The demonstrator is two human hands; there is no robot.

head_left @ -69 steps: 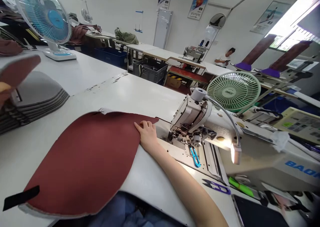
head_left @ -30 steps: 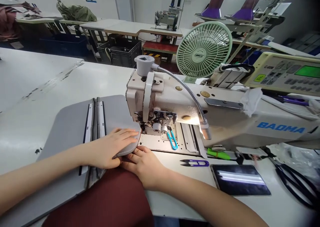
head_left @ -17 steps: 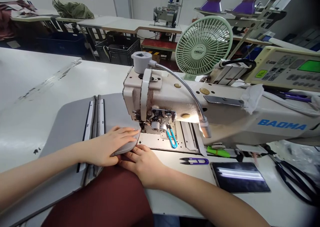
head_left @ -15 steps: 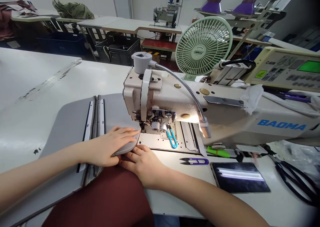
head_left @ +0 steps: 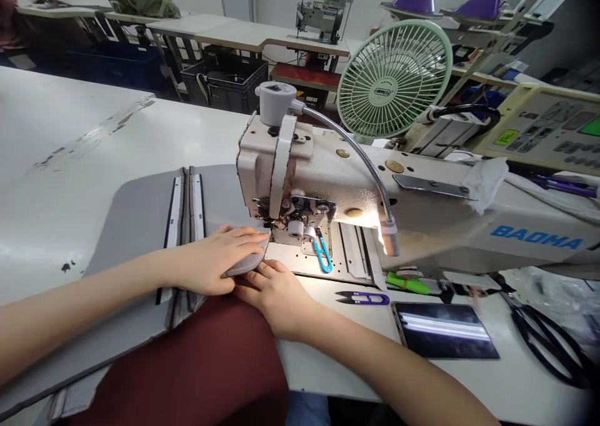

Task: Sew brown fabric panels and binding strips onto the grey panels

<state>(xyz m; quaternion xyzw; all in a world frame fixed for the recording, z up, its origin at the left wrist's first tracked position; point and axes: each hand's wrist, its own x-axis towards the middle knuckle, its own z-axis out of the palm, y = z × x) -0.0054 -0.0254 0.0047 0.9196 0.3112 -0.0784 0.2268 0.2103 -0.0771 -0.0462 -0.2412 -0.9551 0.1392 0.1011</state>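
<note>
A large grey fabric panel (head_left: 135, 217) with a maroon side (head_left: 201, 357) lies under my hands, its near part draping over the table's front edge. My left hand (head_left: 210, 260) has its fingers stretched over the panel's curved grey edge and its thumb at the rim, gripping it. Close beside it, my right hand (head_left: 276, 295) pinches the same edge from below; some of its fingertips are hidden. The panel's tip reaches the needle area of a sewing machine (head_left: 285, 163). White strips (head_left: 175, 213) run along a dark seam across the panel.
Blue thread snips (head_left: 323, 254) lie on the machine bed. To the right are purple thread snips (head_left: 363, 297), a dark phone-like device (head_left: 445, 330) and large black scissors (head_left: 548, 341). A green fan (head_left: 394, 82) and a control panel (head_left: 544, 123) stand behind the machine.
The whole view has shifted slightly, with the machine now farther right and higher. Both hands keep nearly the same hold on the panel beside the needle area.
</note>
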